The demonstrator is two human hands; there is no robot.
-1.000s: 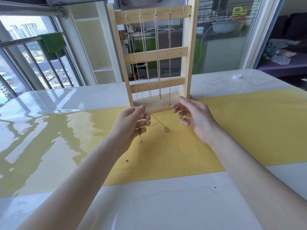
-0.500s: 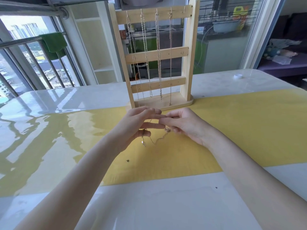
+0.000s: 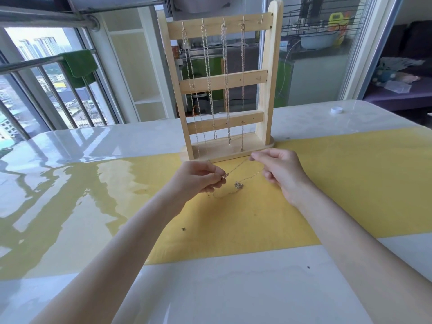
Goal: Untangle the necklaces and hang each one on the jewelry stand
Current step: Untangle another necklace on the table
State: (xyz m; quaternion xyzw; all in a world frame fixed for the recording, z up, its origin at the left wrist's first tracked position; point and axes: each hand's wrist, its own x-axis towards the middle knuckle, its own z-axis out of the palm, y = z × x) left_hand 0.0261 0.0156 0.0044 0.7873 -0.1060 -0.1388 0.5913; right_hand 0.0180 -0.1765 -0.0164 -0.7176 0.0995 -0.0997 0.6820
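Right now the pale wooden jewelry stand (image 3: 224,90) w/ three cross-slats sits upright toward the far edge of the glossy white table (image 3: 233,288), its base on the far edge of the yellow mat (image 3: 350,183) that runs across the table's middle. Four thin metal chain necklaces (image 3: 224,78) hang from hooks on the top slat, dangling down to the base. A small white cap (image 3: 336,110) lies near the far right corner; a green cloth (image 3: 78,65) is draped over the window railing beyond the left edge.

The thin gold chain necklace (image 3: 240,181) I'm working on is strung btwn both hands just in front of the stand's base, w/ a small pendant low in the middle and a slack loop trailing onto the mat.

My left hand (image 3: 198,178) pinches one end, fingers curled round the clasp area. My right hand (image 3: 280,170) pinches the other strand btwn thumb and forefinger, other fingers loosely curled, held slightly higher and nearer the stand.
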